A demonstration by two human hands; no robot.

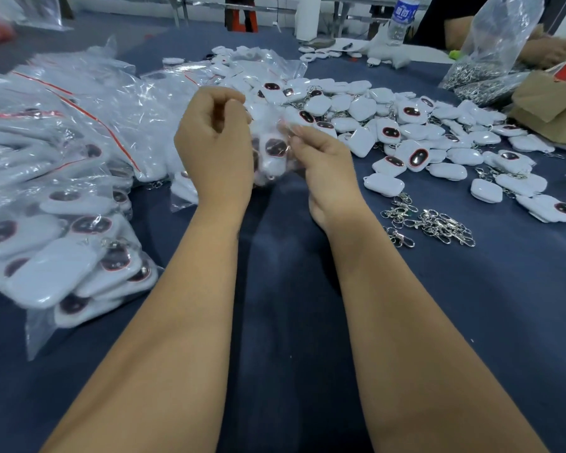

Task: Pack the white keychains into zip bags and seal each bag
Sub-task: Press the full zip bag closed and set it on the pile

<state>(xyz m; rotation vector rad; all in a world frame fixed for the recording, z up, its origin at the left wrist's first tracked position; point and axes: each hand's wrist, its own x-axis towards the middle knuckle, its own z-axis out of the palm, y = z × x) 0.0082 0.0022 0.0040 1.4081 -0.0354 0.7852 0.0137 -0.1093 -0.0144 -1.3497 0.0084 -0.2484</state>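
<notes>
The blue table (307, 322) carries packed bags (62, 158) at nine o'clock and loose white keychains (406, 132) at two o'clock. Centred, the left hand (214, 145) and right hand (327, 165) hold a small zip bag (272, 158) between them, fingers (294, 130) curled, pinching its top; a keychain (275, 148) sits inside, just below the fingertips.

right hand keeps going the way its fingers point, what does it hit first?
The right hand already pinches the small clear bag. Straight on, up and left, it would probably meet the left hand fingers first; depth is unclear.
</notes>
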